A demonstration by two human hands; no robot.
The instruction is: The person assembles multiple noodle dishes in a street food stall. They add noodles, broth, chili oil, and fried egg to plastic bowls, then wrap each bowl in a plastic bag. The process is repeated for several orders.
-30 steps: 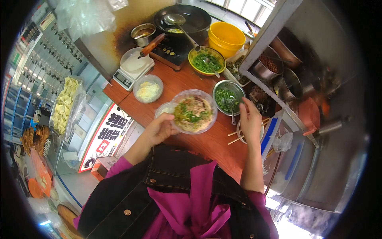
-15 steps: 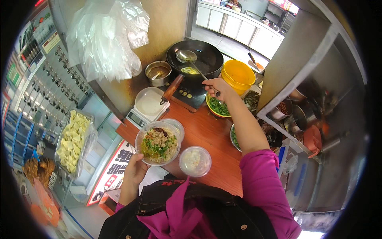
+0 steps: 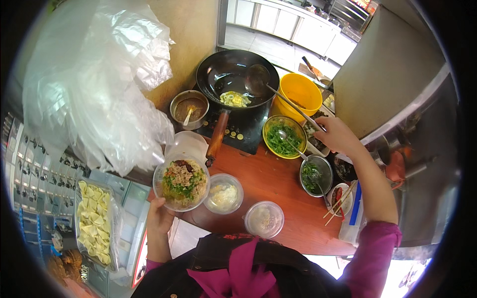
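A big pile of clear bags is hanging on the left, above the brown bench. A black wok is sitting on the cooker at the back of the bench, with a bit of egg lying in it. A yellow bucket is standing just beside the wok. A tray of dumplings is lying low on the left.

The left hand is holding a clear bowl by its near rim, at the left edge of the bench. The bowl is carrying meat and greens. Two small tubs are sitting near it.

The right hand is closing around the long handle of a ladle. The ladle's cup is resting over the wok. A green bowl of greens is sitting under the handle, and a small metal bowl is sitting just beside it.
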